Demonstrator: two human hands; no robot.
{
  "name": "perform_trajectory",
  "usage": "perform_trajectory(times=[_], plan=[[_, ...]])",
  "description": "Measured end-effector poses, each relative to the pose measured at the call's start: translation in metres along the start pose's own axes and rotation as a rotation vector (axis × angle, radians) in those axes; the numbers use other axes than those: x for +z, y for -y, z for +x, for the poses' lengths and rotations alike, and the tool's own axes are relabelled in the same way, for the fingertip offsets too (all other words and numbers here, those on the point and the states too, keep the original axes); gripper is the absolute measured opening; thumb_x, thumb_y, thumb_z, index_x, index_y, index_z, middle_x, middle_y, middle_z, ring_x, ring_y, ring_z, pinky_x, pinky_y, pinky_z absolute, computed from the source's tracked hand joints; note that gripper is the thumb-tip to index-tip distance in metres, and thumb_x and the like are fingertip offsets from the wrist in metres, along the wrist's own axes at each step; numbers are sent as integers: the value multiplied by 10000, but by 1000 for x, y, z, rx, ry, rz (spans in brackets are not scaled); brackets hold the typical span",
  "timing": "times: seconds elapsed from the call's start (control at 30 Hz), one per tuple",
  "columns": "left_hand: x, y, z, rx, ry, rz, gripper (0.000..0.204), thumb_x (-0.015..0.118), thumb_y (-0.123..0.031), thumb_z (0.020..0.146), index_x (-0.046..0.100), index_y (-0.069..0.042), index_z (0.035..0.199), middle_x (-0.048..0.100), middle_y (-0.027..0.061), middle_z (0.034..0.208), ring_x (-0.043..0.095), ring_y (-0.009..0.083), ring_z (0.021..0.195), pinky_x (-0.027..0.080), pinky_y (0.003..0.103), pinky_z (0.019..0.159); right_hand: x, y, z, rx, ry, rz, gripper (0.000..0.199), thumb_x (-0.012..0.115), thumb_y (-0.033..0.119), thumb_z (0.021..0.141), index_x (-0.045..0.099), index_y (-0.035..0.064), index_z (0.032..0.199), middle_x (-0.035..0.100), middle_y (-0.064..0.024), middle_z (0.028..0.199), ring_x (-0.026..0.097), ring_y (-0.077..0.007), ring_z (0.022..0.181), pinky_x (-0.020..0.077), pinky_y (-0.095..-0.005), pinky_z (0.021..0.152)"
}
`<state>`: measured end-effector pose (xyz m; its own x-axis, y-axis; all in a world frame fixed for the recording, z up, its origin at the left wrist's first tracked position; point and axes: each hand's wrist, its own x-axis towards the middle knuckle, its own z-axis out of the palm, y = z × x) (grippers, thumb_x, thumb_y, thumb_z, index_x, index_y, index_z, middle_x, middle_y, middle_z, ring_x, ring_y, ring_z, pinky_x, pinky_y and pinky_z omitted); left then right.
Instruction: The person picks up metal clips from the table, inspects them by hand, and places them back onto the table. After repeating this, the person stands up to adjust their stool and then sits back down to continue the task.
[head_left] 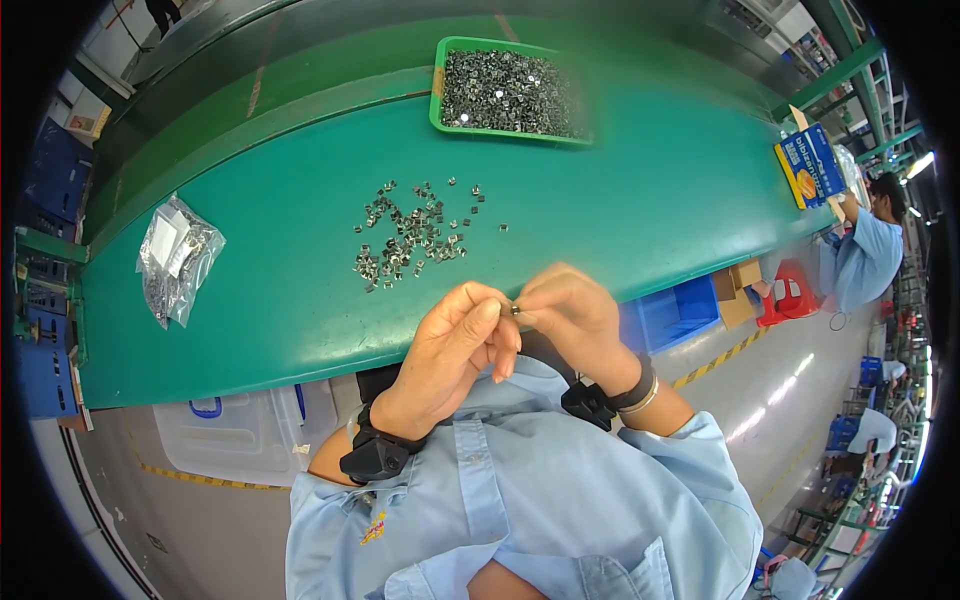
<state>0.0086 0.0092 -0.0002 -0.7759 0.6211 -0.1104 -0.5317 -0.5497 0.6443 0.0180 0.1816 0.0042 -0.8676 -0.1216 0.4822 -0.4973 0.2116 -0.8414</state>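
Observation:
Close together in front of my chest, at the table's near edge, my left hand (455,345) and my right hand (575,315) meet at the fingertips. Between them is a small dark metal part (515,310), pinched by thumb and forefinger on both sides. Its exact form is too small to tell. Just beyond my hands, a loose scatter of small shiny metal pieces (410,240) lies on the green tabletop (290,300). Farther back stands a green tray (437,105) filled with many similar small metal pieces.
A clear plastic bag (180,255) of parts lies at the left. On the far right stand a blue and yellow box (810,165) and a co-worker (870,250). A blue bin (680,312), a red stool (790,293) and a clear lidded box (220,430) are below the table edge.

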Motion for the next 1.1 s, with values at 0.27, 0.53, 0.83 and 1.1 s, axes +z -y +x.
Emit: perform_trajectory(times=[0.27, 0.53, 0.83, 1.1], plan=[[-11, -3, 0, -1, 17, -56, 170, 438, -192, 969, 502, -46, 1031, 570, 86, 774, 533, 150, 578, 427, 275, 505, -56, -19, 118, 237, -105, -177, 102, 589, 99, 863, 621, 15, 911, 629, -68, 860, 593, -133, 783, 476, -270, 728], [-16, -9, 1, -50, 77, -159, 160, 440, -171, 969, 505, -46, 1045, 584, 78, 798, 543, 161, 613, 439, 274, 532, -64, -55, 124, 103, 277, -503, 159, 618, 120, 828, 622, 37, 963, 610, -69, 955, 585, -198, 914, 471, -322, 801], [-20, -7, 6, -64, 108, -137, 175, 437, -180, 967, 488, -59, 1084, 576, 97, 816, 542, 172, 581, 439, 306, 531, -40, -36, 90, -60, 621, -640, 146, 657, 102, 778, 630, 74, 919, 594, -60, 892, 574, -238, 868, 474, -350, 741], [-7, -12, 6, -33, -44, -3, 201, 442, -199, 968, 477, -36, 1080, 581, 97, 820, 559, 146, 586, 447, 274, 507, -33, -5, 66, 6, 460, -275, 131, 691, 62, 752, 631, 59, 869, 605, -53, 830, 583, -224, 788, 467, -327, 673]])
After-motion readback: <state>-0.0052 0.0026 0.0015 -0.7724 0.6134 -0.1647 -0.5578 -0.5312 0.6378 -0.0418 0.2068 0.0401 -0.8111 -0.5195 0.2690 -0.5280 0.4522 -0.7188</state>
